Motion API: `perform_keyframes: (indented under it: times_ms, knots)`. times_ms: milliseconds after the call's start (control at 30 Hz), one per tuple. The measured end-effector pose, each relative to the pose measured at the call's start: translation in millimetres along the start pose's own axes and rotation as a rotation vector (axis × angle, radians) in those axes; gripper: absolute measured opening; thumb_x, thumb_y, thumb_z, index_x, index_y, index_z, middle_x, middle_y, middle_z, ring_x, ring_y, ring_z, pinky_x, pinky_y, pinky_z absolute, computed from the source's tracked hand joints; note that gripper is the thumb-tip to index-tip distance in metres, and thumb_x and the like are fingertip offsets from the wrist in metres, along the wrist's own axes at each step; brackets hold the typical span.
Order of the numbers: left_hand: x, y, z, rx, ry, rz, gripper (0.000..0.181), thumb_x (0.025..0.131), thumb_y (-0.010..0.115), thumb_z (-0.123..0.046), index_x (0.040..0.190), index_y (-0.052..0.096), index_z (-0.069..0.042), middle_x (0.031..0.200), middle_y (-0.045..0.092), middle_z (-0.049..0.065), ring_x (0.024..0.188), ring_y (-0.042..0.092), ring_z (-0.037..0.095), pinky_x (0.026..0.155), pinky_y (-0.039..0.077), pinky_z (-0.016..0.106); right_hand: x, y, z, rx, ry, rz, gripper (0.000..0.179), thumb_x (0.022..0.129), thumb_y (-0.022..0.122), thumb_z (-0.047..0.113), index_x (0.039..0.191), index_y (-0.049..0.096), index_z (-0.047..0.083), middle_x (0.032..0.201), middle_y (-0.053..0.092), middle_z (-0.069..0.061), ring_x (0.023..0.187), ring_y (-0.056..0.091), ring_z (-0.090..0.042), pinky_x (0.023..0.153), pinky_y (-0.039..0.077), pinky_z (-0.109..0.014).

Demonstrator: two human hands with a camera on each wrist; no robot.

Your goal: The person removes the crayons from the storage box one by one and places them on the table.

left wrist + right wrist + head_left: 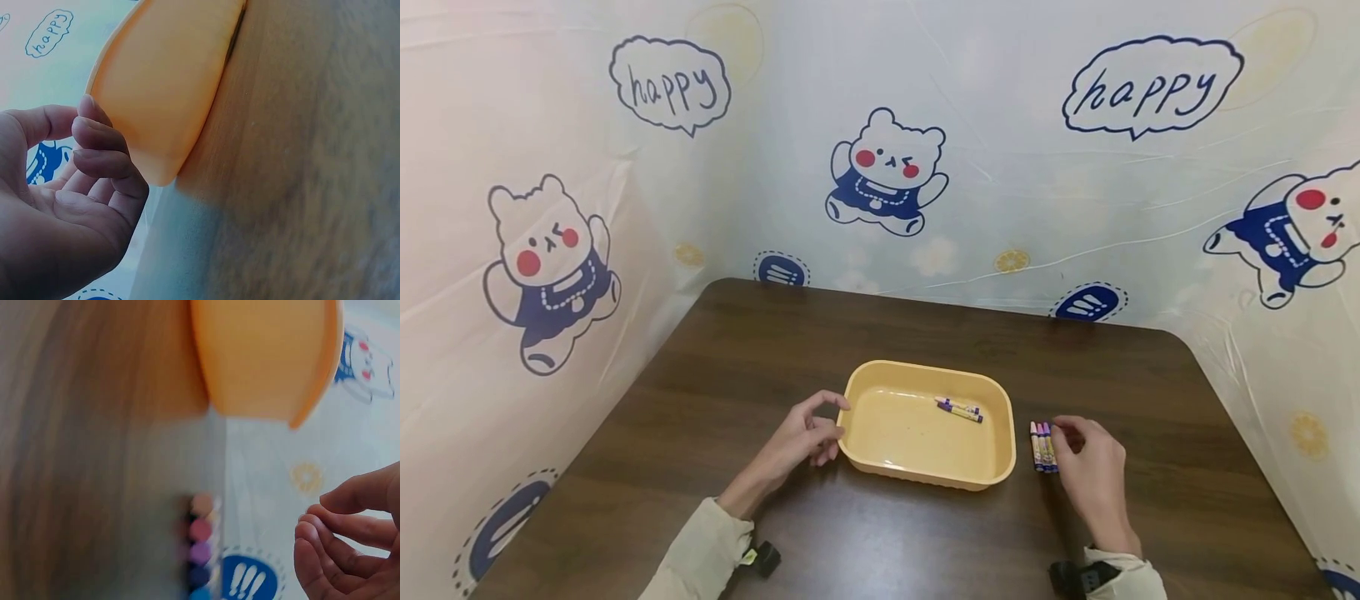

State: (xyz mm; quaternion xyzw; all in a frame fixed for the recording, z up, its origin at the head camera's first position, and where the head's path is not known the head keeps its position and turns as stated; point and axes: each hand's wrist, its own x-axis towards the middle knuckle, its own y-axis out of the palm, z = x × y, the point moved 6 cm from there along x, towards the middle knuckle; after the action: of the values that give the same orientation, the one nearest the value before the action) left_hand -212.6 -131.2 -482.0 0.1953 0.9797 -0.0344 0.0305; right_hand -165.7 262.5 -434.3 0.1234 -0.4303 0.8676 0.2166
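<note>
A yellow plastic basin (880,468) stands on the table, with two crayons (960,411) lying inside toward its right end. At the basin's left rim is my left hand (805,433), its thumb and index finger pinching the edge; the left wrist view shows that hand (81,181) at the rim too. My right hand (1093,471) hovers over a side-by-side row of crayons (1039,447) to the basin's right, covering part of the row. In the right wrist view, that hand (350,537) has loosely bent fingers with nothing between them, apart from the crayon ends (200,530).
The dark wood table (865,542) has rounded far corners. Pale cloth printed with bears and "happy" bubbles (887,175) hangs behind it and along both sides.
</note>
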Motion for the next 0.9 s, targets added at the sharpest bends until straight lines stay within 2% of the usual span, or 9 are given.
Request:
perform_keyframes:
  times_ms: [67, 133, 233, 333, 467, 667, 900]
  knots:
    - [0.4, -0.3, -1.3, 0.002, 0.000, -0.001, 0.034, 0.094, 0.060, -0.004, 0.125, 0.048, 0.000, 0.063, 0.057, 0.011, 0.050, 0.051, 0.016, 0.045, 0.040, 0.025, 0.6, 1, 13, 0.016, -0.061, -0.020, 0.008, 0.087, 0.070, 0.004, 0.093, 0.074, 0.003, 0.082, 0.066, -0.006, 0.070, 0.058, -0.015, 0.060, 0.042, -0.015]
    - [0.7, -0.7, -1.6, 0.002, -0.003, -0.005, 0.033, 0.093, 0.060, -0.003, 0.125, 0.048, 0.000, 0.063, 0.058, 0.011, 0.050, 0.051, 0.016, 0.045, 0.040, 0.025, 1.1, 2, 25, 0.032, -0.119, -0.025, 0.007, 0.086, 0.070, 0.002, 0.092, 0.074, 0.003, 0.082, 0.066, -0.006, 0.069, 0.059, -0.015, 0.060, 0.045, -0.018]
    - [0.3, -0.5, 0.8, 0.001, -0.017, -0.011, 0.034, 0.093, 0.060, -0.003, 0.125, 0.048, 0.000, 0.063, 0.058, 0.011, 0.050, 0.051, 0.016, 0.045, 0.040, 0.025, 1.7, 4, 41, 0.048, -0.199, -0.019, 0.009, 0.084, 0.071, -0.001, 0.092, 0.073, 0.002, 0.082, 0.066, -0.006, 0.070, 0.059, -0.016, 0.061, 0.050, -0.027]
    - [-0.6, 0.6, 3.7, -0.002, -0.026, -0.011, 0.036, 0.093, 0.061, -0.004, 0.126, 0.047, 0.001, 0.063, 0.058, 0.011, 0.050, 0.051, 0.016, 0.045, 0.040, 0.025, 1.9, 10, 52, 0.062, -0.244, 0.020, 0.012, 0.084, 0.072, -0.002, 0.096, 0.073, -0.001, 0.086, 0.067, -0.008, 0.073, 0.061, -0.017, 0.064, 0.055, -0.037]
    - [-1.1, 1.4, 3.0, -0.003, -0.024, -0.008, 0.036, 0.093, 0.061, -0.005, 0.126, 0.047, 0.001, 0.063, 0.058, 0.011, 0.050, 0.050, 0.015, 0.045, 0.040, 0.025, 3.3, 20, 66, 0.074, -0.274, 0.093, 0.017, 0.084, 0.073, -0.001, 0.101, 0.072, -0.002, 0.093, 0.068, -0.011, 0.080, 0.064, -0.021, 0.068, 0.056, -0.042]
    - [1.0, 0.6, -0.9, -0.003, -0.010, -0.011, 0.035, 0.093, 0.061, -0.005, 0.125, 0.048, 0.000, 0.063, 0.058, 0.011, 0.049, 0.050, 0.016, 0.044, 0.038, 0.025, 12.5, 36, 82, 0.063, -0.323, 0.166, 0.020, 0.083, 0.073, 0.001, 0.104, 0.072, -0.002, 0.099, 0.068, -0.013, 0.087, 0.066, -0.027, 0.074, 0.056, -0.042]
    - [0.8, 0.1, 1.3, -0.004, -0.019, -0.009, 0.035, 0.093, 0.061, -0.006, 0.125, 0.048, 0.000, 0.064, 0.058, 0.011, 0.050, 0.050, 0.016, 0.044, 0.039, 0.025, 19.5, 62, 86, -0.003, -0.296, 0.292, 0.023, 0.083, 0.075, 0.002, 0.105, 0.072, -0.001, 0.103, 0.068, -0.014, 0.092, 0.065, -0.028, 0.082, 0.055, -0.046]
